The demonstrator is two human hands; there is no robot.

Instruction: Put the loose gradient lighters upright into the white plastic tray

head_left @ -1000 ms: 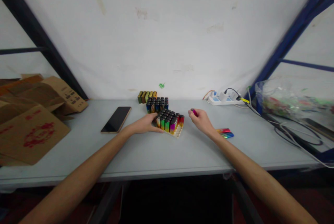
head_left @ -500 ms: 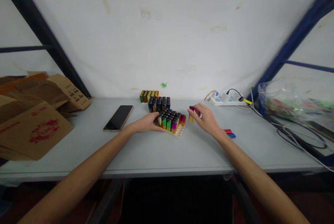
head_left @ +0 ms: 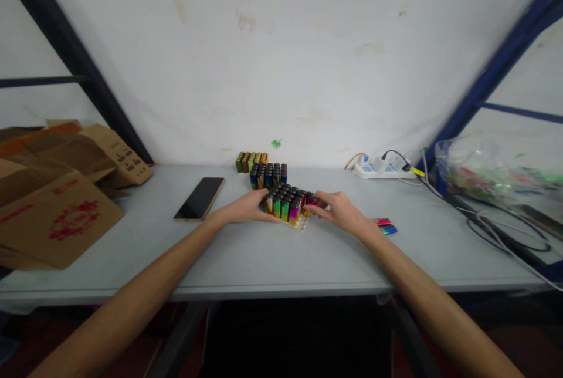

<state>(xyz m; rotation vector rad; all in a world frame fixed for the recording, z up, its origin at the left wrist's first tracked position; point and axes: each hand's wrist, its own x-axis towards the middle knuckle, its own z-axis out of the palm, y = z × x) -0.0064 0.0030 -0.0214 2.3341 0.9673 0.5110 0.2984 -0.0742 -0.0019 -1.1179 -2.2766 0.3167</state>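
Note:
Several upright lighters [head_left: 284, 209] with black tops and bright bodies stand packed in a pale tray [head_left: 302, 225] with bare slots at its near right edge. My left hand [head_left: 253, 207] grips the left side of this tray, thumb toward the front. At the right edge of the group, my right hand [head_left: 333, 211] pinches a red lighter [head_left: 311, 202] by its upper part; its lower end is partly hidden. Behind stand a group of dark blue lighters [head_left: 268, 176] and a group of gold-green ones [head_left: 251, 161]. Loose red and blue lighters [head_left: 387, 229] lie beside my right wrist.
A phone [head_left: 199, 198] lies left of my left hand. Cardboard boxes [head_left: 61, 219] fill the table's left end. A power strip [head_left: 384, 170] sits by the wall, with cables [head_left: 492, 228] and a plastic bag [head_left: 479, 169] on the right.
My right hand has moved left and slightly down with its lighter, from beside the tray to the group's right edge. My left hand has stayed on the tray.

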